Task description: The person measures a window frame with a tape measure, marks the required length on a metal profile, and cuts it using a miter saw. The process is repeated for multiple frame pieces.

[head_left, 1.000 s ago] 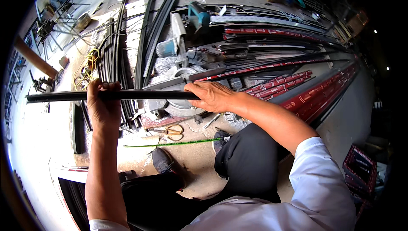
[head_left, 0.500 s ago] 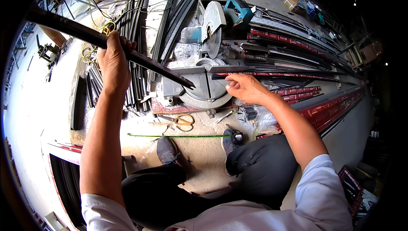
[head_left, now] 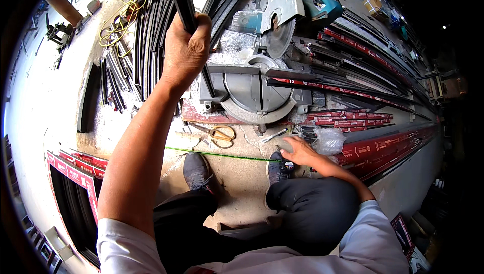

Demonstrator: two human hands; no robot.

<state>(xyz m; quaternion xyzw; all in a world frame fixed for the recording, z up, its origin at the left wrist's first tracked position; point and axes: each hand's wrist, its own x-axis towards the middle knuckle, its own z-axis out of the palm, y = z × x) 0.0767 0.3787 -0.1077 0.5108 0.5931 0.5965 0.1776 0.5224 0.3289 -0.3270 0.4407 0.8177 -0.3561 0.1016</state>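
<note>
- The left hand point(head_left: 185, 54), fingers clenched round the long black metal bar point(head_left: 182, 1), has swung it from crosswise to upright, left of the grey mitre saw point(head_left: 257, 85).
- The right hand point(head_left: 301, 151) has dropped in front of the saw, fingers curled on a small dark tape measure point(head_left: 287, 164); measuring seems next.

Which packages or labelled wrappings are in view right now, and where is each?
Red printed wrapping on long metal profiles: stacked at right, beside the right hand.
Red printed wrapping on framed strips: lower left, on the floor.
Clear crumpled plastic bag: just right of the right hand.
Small brown cardboard box: top right, far off.
No screens or signs show.
</note>
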